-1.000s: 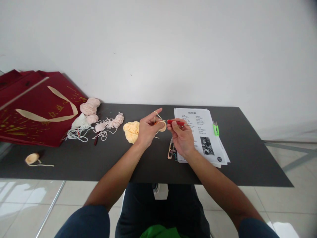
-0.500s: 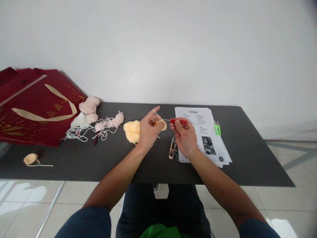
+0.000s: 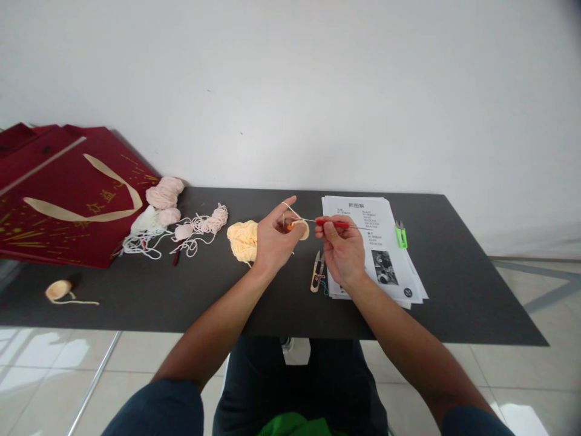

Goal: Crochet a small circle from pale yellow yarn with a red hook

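Between the thumb and fingers of my left hand is a small cream crochet piece, with a bit of orange showing beside it. A strand of yarn runs over the raised index finger. My right hand grips a crochet hook by its red handle. The hook's thin metal shaft points left and reaches the crochet piece and yarn; its exact tip is too small to make out. Just left of my left wrist lies a pale yellow yarn ball, partly hidden by the hand.
Thread snips lie beside printed sheets under my right hand; green snips sit at the sheets' right edge. Leftward are pink yarn, white yarn, dark red bags and a cream crocheted cup on the black table.
My right hand and the hook have shifted slightly right, away from my left hand. The yarn at my left index finger has changed its angle. Both hands keep their holds.
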Demonstrator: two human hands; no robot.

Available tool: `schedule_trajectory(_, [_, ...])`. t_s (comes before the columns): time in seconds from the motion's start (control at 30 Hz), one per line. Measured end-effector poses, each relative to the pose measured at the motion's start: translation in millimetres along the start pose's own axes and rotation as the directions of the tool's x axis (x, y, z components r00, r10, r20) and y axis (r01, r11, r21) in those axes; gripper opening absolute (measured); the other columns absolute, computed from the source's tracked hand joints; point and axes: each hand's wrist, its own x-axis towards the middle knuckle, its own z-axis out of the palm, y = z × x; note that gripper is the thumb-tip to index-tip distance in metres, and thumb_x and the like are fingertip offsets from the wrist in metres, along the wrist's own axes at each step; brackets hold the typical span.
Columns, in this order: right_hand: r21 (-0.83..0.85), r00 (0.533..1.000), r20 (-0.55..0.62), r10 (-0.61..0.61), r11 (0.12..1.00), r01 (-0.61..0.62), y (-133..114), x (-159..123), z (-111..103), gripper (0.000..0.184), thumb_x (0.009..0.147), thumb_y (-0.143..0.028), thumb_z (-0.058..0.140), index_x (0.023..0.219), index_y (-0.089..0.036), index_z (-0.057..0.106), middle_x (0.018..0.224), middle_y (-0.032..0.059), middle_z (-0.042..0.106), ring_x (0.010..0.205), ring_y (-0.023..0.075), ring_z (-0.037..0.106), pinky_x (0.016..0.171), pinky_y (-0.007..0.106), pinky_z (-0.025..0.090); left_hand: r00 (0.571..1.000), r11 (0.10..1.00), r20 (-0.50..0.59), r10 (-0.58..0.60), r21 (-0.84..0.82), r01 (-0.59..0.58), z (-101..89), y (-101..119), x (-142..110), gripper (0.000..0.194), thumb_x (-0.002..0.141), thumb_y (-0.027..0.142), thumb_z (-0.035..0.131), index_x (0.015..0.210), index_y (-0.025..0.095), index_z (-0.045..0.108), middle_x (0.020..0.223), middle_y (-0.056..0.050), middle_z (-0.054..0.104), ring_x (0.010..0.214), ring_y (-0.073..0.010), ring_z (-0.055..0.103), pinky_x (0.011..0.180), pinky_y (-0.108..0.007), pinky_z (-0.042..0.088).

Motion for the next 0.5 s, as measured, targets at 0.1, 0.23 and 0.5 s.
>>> schedule_trajectory(0.1, [0.001, 1.0, -0.01, -0.007, 1.0, 0.007, -0.7, 0.2, -0.2, 0.021, 0.078, -0.029, 0.09, 0.088, -0.026, 0.072, 0.091, -0.0018, 0.079, 0.074, 0.0097, 0.071, 0.068, 0.022, 0.061, 0.999, 0.999, -0.027, 0.035, -0.023, -0.035, -0.3, 0.3, -0.1, 0.053, 0.076, 0.016, 0.078, 0.129, 0.022, 0.072, 0.085, 0.001, 0.068, 0.072, -0.0109, 0.059, 0.066, -0.024, 0.048])
schedule_trajectory(0.23, [-0.005, 0.999, 0.0, -0.034, 0.999, 0.034, -2.8, -1.5, 0.5, 0.019, 0.078, -0.027, 0.088, 0.087, -0.025, 0.071, 0.092, -0.0015, 0.078, 0.073, 0.01, 0.071, 0.066, 0.023, 0.059, 0.998, 0.999, -0.048, 0.049, 0.0, -0.049, -0.1, 1.0, -0.1, 0.05, 0.076, 0.014, 0.076, 0.126, 0.022, 0.074, 0.082, 0.002, 0.065, 0.068, -0.0098, 0.056, 0.065, -0.024, 0.046])
schedule_trajectory(0.5, [-0.095, 0.97, 0.076, -0.231, 0.967, 0.238, -0.9, -0.7, -8.8, 0.02, 0.082, -0.026, 0.086, 0.09, -0.026, 0.068, 0.094, -0.001, 0.078, 0.068, 0.0102, 0.069, 0.061, 0.024, 0.056, 0.99, 0.991, -0.078, 0.119, 0.063, -0.115, 0.7, -0.7, 1.3, 0.053, 0.073, 0.009, 0.073, 0.124, 0.021, 0.072, 0.077, 0.005, 0.064, 0.063, -0.0079, 0.055, 0.06, -0.022, 0.044])
